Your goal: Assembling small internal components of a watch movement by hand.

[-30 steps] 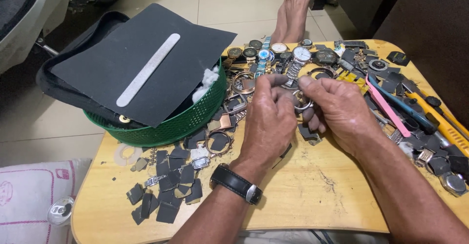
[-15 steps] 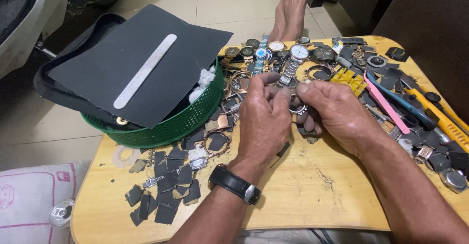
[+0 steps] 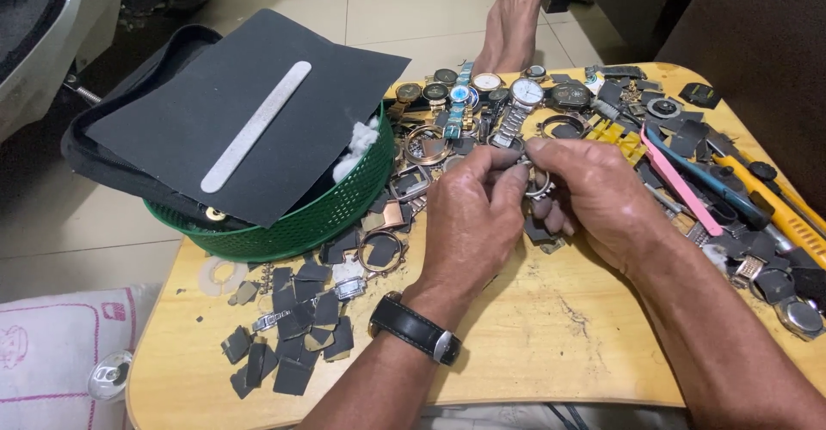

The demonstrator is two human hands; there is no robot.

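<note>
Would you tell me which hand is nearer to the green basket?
Left. The left hand lies just right of the green basket; the right hand sits beyond it, farther from the basket.

Low wooden table (image 3: 551, 344) in centre. At its left rear, round green plastic basket (image 3: 301, 223) overhanging the edge; dark sandpaper sheet (image 3: 172, 129) across the basket top, long pale nail file (image 3: 255, 126) on the sheet.

Before the basket, on the table's near left: scatter of small dark sandpaper squares (image 3: 292, 344). Along the far edge: row of metal wristwatches (image 3: 508, 94). Right edge: pink-handled tool (image 3: 680, 185), yellow utility knife (image 3: 774, 202) beside it.

Left hand (image 3: 469, 223) and right hand (image 3: 594, 197) meet mid-table, small metal watch case (image 3: 538, 180) between the fingertips.
</note>
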